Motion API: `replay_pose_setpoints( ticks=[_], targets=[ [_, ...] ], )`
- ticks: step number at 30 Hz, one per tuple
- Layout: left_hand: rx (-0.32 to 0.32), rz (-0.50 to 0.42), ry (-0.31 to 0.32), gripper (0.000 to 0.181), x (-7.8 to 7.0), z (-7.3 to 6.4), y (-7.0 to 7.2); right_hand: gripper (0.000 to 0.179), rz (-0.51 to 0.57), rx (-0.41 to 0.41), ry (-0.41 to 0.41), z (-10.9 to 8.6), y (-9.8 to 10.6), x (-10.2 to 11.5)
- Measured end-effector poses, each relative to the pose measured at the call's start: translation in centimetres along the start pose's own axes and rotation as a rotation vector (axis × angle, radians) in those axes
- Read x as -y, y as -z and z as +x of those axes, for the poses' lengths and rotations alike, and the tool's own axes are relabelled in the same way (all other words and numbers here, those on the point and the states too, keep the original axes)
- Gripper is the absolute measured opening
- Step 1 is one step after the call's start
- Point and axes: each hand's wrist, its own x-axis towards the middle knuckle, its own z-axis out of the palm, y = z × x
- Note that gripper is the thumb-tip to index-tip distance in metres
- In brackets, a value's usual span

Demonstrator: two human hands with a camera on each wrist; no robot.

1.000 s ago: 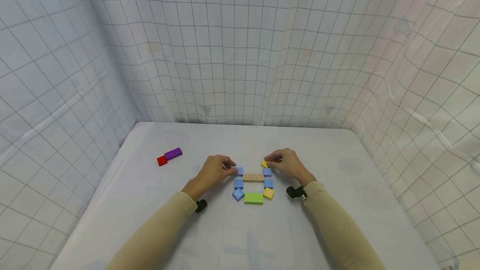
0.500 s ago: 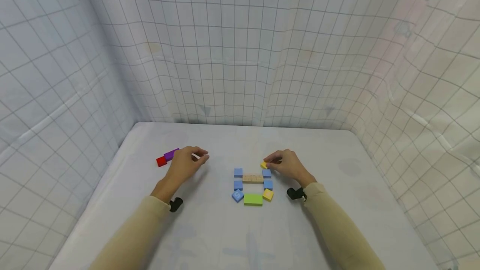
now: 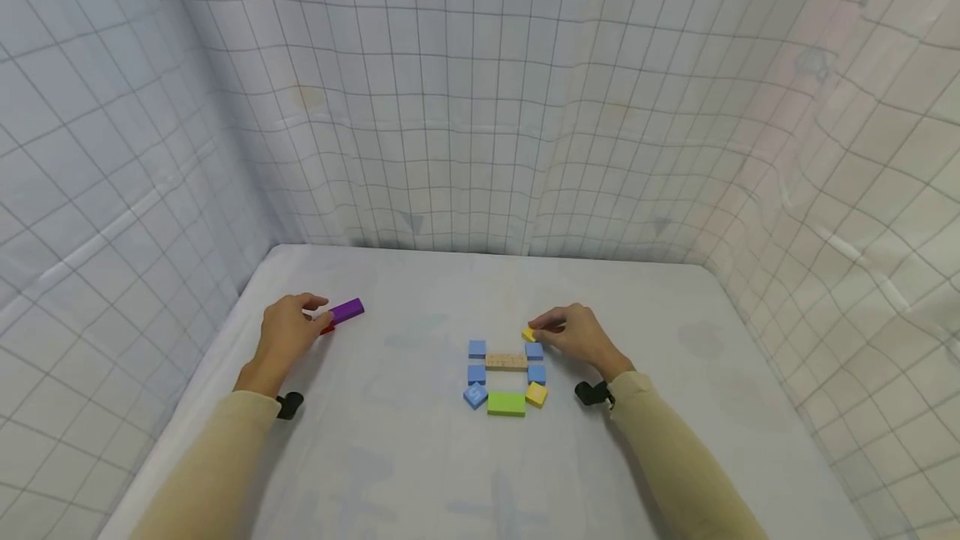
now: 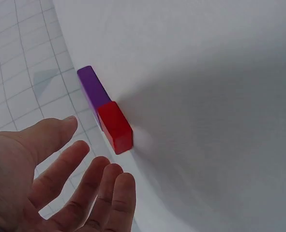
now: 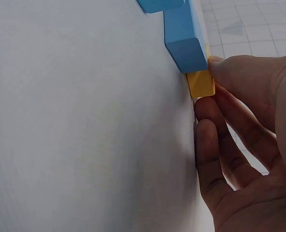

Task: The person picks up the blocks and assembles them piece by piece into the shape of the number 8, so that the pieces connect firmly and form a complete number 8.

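My left hand hovers by a red block, its fingers loosely bent and apart from it in the left wrist view. A longer purple block lies end to end with the red one, which the hand partly hides in the head view. With thumb and fingers, my right hand pinches a small yellow block on the table. Directly beside that yellow block stands a blue block, partly covering it in the right wrist view.
A wooden bar lies between blue blocks, including one at the left. Nearer are a green block, a turned blue block and another yellow block. Grid-patterned curtains surround the white table.
My left hand has left the blue block at the arrangement's left side and travelled left to the red block. The right hand has stayed on the yellow block.
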Motion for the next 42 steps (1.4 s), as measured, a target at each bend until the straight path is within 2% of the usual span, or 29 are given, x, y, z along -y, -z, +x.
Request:
replay_pose_setpoints(
  ticks=[5,10,17,23,29,33,42],
  targets=[
    [0.06,-0.018,0.065,0.035,1.4,-0.2,0.1,0.013,0.004,-0.006,-0.009,-0.1,-0.1,0.0],
    [0.061,-0.026,0.058,0.029,1.7,-0.3,-0.2,0.012,0.0,-0.004,-0.013,-0.1,-0.1,0.0],
    [0.05,-0.032,0.053,0.026,1.5,-1.1,-0.5,0.012,-0.01,0.006,-0.023,-0.2,-0.2,-0.1],
    [0.078,-0.03,0.072,0.025,0.5,-2.0,-0.8,0.012,-0.014,0.006,-0.021,-0.1,-0.1,-0.2],
    [0.11,-0.073,0.063,0.023,-1.1,-2.8,-1.8,0.013,-0.018,0.001,-0.026,-0.1,0.1,-0.1],
    [0.115,-0.08,0.032,0.022,-1.9,-2.9,-2.7,0.012,-0.02,-0.003,-0.021,-0.1,0.1,0.0],
    [0.182,-0.12,0.005,0.018,-4.5,-2.8,-4.8,0.011,-0.003,0.014,-0.004,0.0,0.0,0.0]
  ],
)
